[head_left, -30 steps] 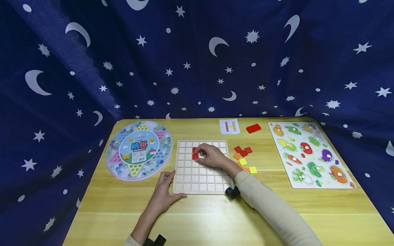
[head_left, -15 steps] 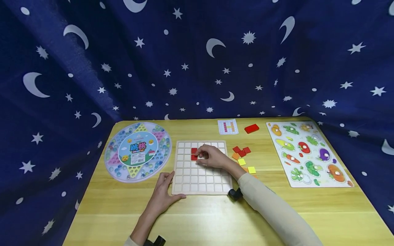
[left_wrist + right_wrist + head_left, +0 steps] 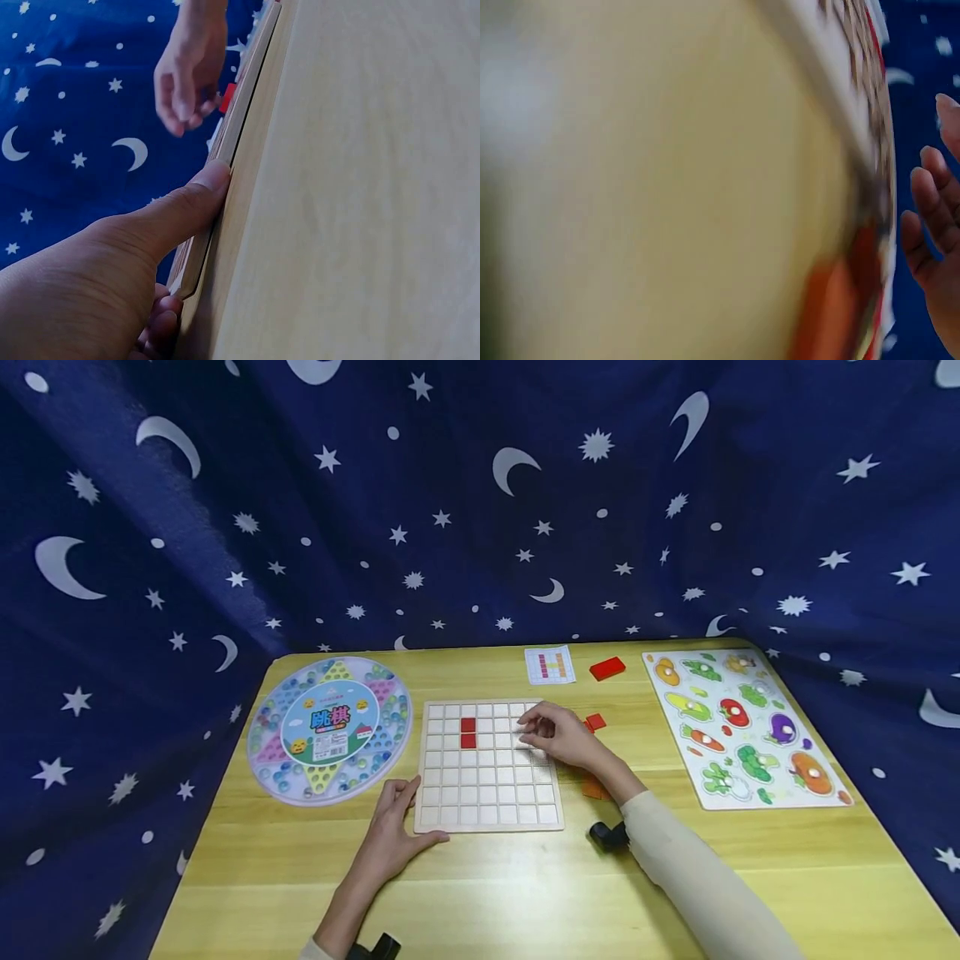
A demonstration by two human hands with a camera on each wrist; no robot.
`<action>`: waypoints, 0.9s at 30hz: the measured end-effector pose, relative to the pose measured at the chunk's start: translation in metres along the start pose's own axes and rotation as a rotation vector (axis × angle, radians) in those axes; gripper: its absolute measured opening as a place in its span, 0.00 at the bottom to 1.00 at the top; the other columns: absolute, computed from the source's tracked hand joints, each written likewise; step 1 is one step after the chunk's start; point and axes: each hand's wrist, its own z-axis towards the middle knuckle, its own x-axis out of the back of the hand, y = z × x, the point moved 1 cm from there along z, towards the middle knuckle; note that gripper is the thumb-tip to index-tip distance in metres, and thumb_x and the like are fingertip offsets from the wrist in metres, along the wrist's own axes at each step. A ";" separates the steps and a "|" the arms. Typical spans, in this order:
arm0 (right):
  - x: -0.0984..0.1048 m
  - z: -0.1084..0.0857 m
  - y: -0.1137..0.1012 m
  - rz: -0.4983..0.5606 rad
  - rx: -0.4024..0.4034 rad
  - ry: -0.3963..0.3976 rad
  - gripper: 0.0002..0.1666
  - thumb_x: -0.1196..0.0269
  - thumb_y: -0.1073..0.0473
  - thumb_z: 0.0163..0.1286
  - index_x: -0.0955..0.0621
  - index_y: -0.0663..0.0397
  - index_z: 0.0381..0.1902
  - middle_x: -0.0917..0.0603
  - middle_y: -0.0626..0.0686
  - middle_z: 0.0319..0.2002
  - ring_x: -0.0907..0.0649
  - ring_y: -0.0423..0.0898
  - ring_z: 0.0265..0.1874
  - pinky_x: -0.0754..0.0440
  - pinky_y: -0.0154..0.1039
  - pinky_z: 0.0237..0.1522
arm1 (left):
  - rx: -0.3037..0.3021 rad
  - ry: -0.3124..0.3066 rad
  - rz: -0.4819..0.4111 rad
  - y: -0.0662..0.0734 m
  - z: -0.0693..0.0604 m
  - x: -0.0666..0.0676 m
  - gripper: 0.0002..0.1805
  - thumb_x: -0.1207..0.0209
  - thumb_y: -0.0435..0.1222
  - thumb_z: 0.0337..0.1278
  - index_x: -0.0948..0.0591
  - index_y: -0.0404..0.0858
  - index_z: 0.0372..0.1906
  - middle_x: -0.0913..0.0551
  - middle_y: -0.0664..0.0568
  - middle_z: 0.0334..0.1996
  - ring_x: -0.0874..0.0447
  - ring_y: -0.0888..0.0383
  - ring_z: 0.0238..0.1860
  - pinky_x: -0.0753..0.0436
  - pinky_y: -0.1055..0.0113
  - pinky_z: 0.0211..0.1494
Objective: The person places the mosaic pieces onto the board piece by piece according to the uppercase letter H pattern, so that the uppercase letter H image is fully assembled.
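A wooden grid board (image 3: 487,777) lies flat on the table. Two red square tiles (image 3: 468,732) sit in it, one above the other in the same column. My left hand (image 3: 393,831) holds the board's near left corner, thumb along the front edge and fingers at the left side. My right hand (image 3: 558,735) hovers over the board's right side, fingers loosely bent and nothing seen between them. In the right wrist view its fingers (image 3: 926,199) are spread apart. Beyond it lies a loose red tile (image 3: 596,722); orange tiles (image 3: 594,789) show below the wrist. The hand hides part of this pile.
Behind the board lie a pattern card (image 3: 550,666) and a red block (image 3: 607,668). A round Chinese checkers set (image 3: 330,727) stands at the left. On the right is a vegetable puzzle board (image 3: 742,727). A starry dark blue curtain (image 3: 450,485) hangs behind the table.
My right hand has left the red tiles and moved right across the board toward the loose tiles. Both red tiles stay in the grid. My left hand keeps its hold on the corner.
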 end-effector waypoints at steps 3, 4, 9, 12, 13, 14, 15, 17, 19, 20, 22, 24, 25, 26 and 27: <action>0.013 -0.013 0.012 0.019 -0.039 0.088 0.14 0.32 0.65 0.63 0.18 0.65 0.47 0.20 0.62 0.38 0.24 0.50 0.31 0.26 0.35 0.33 | 0.001 0.000 0.003 -0.001 0.000 0.001 0.54 0.22 0.53 0.32 0.30 0.32 0.68 0.30 0.50 0.51 0.30 0.61 0.46 0.25 0.63 0.50; 0.018 -0.017 0.016 0.018 -0.052 0.109 0.15 0.32 0.65 0.64 0.18 0.65 0.47 0.20 0.63 0.38 0.25 0.51 0.32 0.27 0.36 0.33 | 0.001 0.001 0.003 -0.001 0.000 0.001 0.54 0.22 0.53 0.32 0.30 0.32 0.68 0.30 0.50 0.51 0.30 0.61 0.46 0.25 0.63 0.50; 0.040 -0.034 0.032 -0.041 -0.121 0.173 0.17 0.32 0.60 0.64 0.18 0.61 0.49 0.21 0.60 0.42 0.27 0.48 0.33 0.28 0.33 0.35 | 0.008 -0.003 -0.004 0.000 0.000 0.002 0.54 0.22 0.52 0.32 0.30 0.32 0.68 0.30 0.50 0.51 0.29 0.60 0.48 0.24 0.61 0.52; 0.052 -0.041 0.039 -0.076 -0.160 0.185 0.17 0.32 0.60 0.65 0.19 0.59 0.51 0.21 0.58 0.44 0.27 0.47 0.34 0.29 0.31 0.36 | 0.012 -0.004 -0.001 -0.001 -0.001 0.001 0.54 0.22 0.52 0.32 0.30 0.32 0.68 0.30 0.50 0.51 0.29 0.60 0.48 0.24 0.61 0.52; 0.054 -0.044 0.041 -0.081 -0.169 0.187 0.17 0.33 0.62 0.65 0.19 0.60 0.52 0.22 0.58 0.44 0.27 0.47 0.34 0.29 0.30 0.36 | 0.013 -0.005 0.000 -0.001 -0.001 0.001 0.54 0.22 0.52 0.32 0.30 0.32 0.69 0.30 0.50 0.51 0.29 0.60 0.48 0.24 0.61 0.52; 0.057 -0.046 0.043 -0.086 -0.174 0.189 0.17 0.34 0.64 0.66 0.20 0.61 0.52 0.23 0.58 0.44 0.27 0.47 0.35 0.29 0.30 0.36 | 0.015 -0.004 0.000 -0.001 -0.001 0.001 0.54 0.22 0.52 0.32 0.30 0.32 0.69 0.30 0.50 0.51 0.29 0.60 0.48 0.25 0.61 0.52; 0.059 -0.048 0.045 -0.086 -0.181 0.192 0.17 0.35 0.65 0.66 0.20 0.62 0.53 0.23 0.59 0.45 0.27 0.47 0.35 0.29 0.30 0.36 | 0.015 -0.004 -0.001 -0.001 -0.001 0.001 0.54 0.22 0.52 0.32 0.30 0.32 0.69 0.30 0.50 0.51 0.29 0.60 0.48 0.25 0.60 0.52; 0.062 -0.051 0.049 -0.085 -0.194 0.197 0.17 0.37 0.68 0.67 0.21 0.65 0.53 0.24 0.60 0.45 0.27 0.46 0.36 0.28 0.29 0.36 | 0.016 -0.004 -0.002 -0.002 -0.001 0.001 0.55 0.22 0.52 0.32 0.30 0.32 0.69 0.30 0.50 0.52 0.29 0.60 0.48 0.24 0.60 0.53; 0.063 -0.052 0.053 -0.084 -0.199 0.200 0.17 0.38 0.70 0.67 0.22 0.67 0.54 0.25 0.62 0.45 0.26 0.47 0.36 0.27 0.28 0.36 | 0.017 -0.004 -0.005 -0.002 -0.001 0.000 0.55 0.22 0.52 0.32 0.30 0.32 0.69 0.30 0.50 0.52 0.29 0.60 0.48 0.25 0.60 0.53; 0.064 -0.053 0.055 -0.087 -0.200 0.198 0.18 0.39 0.71 0.68 0.23 0.68 0.55 0.25 0.62 0.45 0.26 0.47 0.37 0.27 0.28 0.36 | 0.017 -0.004 -0.005 -0.002 -0.001 0.000 0.55 0.22 0.52 0.32 0.30 0.32 0.69 0.30 0.50 0.52 0.29 0.60 0.48 0.25 0.60 0.53; 0.064 -0.053 0.057 -0.092 -0.203 0.185 0.18 0.39 0.71 0.68 0.23 0.68 0.55 0.26 0.63 0.46 0.26 0.47 0.36 0.27 0.27 0.36 | 0.016 -0.005 -0.008 -0.002 -0.001 0.000 0.55 0.22 0.52 0.32 0.30 0.32 0.69 0.30 0.50 0.52 0.29 0.60 0.48 0.25 0.61 0.52; 0.065 -0.053 0.059 -0.099 -0.203 0.169 0.19 0.40 0.72 0.68 0.24 0.68 0.57 0.26 0.63 0.46 0.26 0.48 0.36 0.27 0.28 0.36 | 0.014 -0.005 -0.010 -0.002 -0.001 0.000 0.55 0.22 0.52 0.32 0.30 0.32 0.69 0.30 0.51 0.51 0.29 0.60 0.48 0.25 0.61 0.52; 0.066 -0.053 0.059 -0.102 -0.205 0.164 0.20 0.39 0.72 0.67 0.24 0.68 0.57 0.26 0.63 0.46 0.26 0.48 0.36 0.28 0.28 0.37 | 0.013 -0.006 -0.011 -0.002 -0.001 0.000 0.55 0.22 0.52 0.32 0.30 0.32 0.69 0.30 0.51 0.51 0.29 0.60 0.48 0.25 0.61 0.52; 0.066 -0.053 0.060 -0.105 -0.205 0.156 0.20 0.39 0.72 0.67 0.24 0.68 0.58 0.26 0.63 0.46 0.27 0.48 0.37 0.28 0.28 0.37 | 0.010 -0.005 -0.012 -0.001 -0.001 -0.001 0.55 0.22 0.52 0.32 0.30 0.32 0.69 0.30 0.51 0.51 0.29 0.61 0.48 0.25 0.61 0.52; 0.067 -0.052 0.060 -0.103 -0.207 0.152 0.21 0.39 0.72 0.67 0.24 0.67 0.58 0.26 0.63 0.46 0.27 0.48 0.36 0.28 0.28 0.37 | 0.009 -0.003 -0.013 -0.001 -0.001 0.000 0.55 0.22 0.52 0.31 0.30 0.32 0.69 0.30 0.50 0.51 0.29 0.61 0.48 0.25 0.61 0.52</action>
